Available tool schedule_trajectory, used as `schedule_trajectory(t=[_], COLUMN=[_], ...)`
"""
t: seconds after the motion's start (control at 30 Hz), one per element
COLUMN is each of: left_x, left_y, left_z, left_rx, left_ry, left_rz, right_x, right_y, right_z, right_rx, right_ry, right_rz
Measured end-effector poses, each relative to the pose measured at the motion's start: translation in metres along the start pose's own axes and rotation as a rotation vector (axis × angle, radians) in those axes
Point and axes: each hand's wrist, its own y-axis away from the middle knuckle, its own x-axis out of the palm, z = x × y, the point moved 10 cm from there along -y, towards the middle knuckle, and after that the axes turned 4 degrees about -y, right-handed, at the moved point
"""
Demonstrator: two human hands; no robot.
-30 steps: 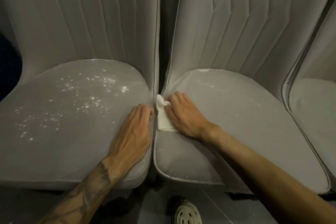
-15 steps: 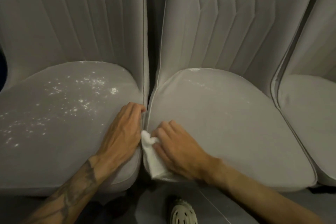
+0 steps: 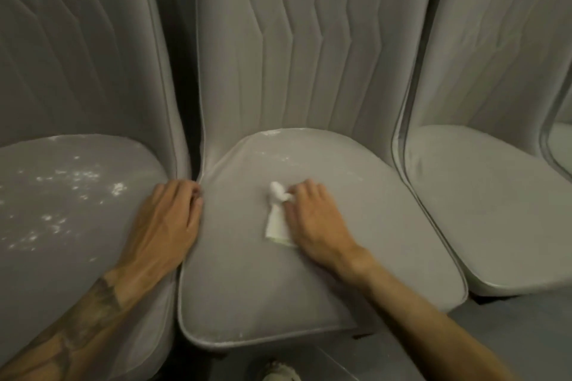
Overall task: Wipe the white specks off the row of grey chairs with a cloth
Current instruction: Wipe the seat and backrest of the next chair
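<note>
Three grey padded chairs stand side by side. The left chair's seat (image 3: 93, 226) carries many white specks (image 3: 77, 178). The middle seat (image 3: 247, 281) has only a faint white smear near its back edge (image 3: 272, 133). My right hand (image 3: 312, 219) presses a small folded white cloth (image 3: 276, 216) flat onto the middle seat, the cloth showing at the hand's left side. My left hand (image 3: 164, 226) lies palm down on the right edge of the left seat, fingertips at the gap between the two chairs.
A third grey seat (image 3: 495, 210) lies to the right, with a sliver of a fourth at the far right edge. Tall quilted backrests (image 3: 309, 56) rise behind the seats. Grey floor (image 3: 510, 334) and the toe of a light shoe (image 3: 280, 373) show below.
My right hand has slid the cloth from the front left corner of the middle seat up toward its centre. My view has shifted left to right. The left hand has stayed put.
</note>
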Motion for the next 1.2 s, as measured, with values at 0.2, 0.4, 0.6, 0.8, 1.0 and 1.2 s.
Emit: schedule_trajectory(t=[0.2,0.4,0.6,0.8,1.0,1.2], left_x=[0.004,0.006,0.008,0.01,0.009,0.011], left_y=[0.003,0.003,0.003,0.004,0.003,0.003], left_z=[-0.004,-0.003,0.0,0.002,-0.001,0.002], left_rx=[0.03,0.052,0.079,0.058,0.068,0.034], left_ry=[-0.084,-0.076,-0.062,-0.056,-0.056,-0.01], left_rz=[-0.074,-0.12,-0.143,-0.146,-0.148,-0.119], right_x=[-0.049,0.028,0.01,0.01,0.074,0.038], right_y=[-0.004,-0.039,-0.065,-0.077,-0.153,-0.13], right_z=[-0.175,-0.054,-0.038,-0.179,-0.021,-0.154], right_rx=[0.529,0.195,0.16,0.625,0.037,0.434], right_ry=[0.195,0.122,-0.253,0.303,-0.016,0.202], right_rz=[-0.138,0.059,-0.011,0.084,0.025,0.016])
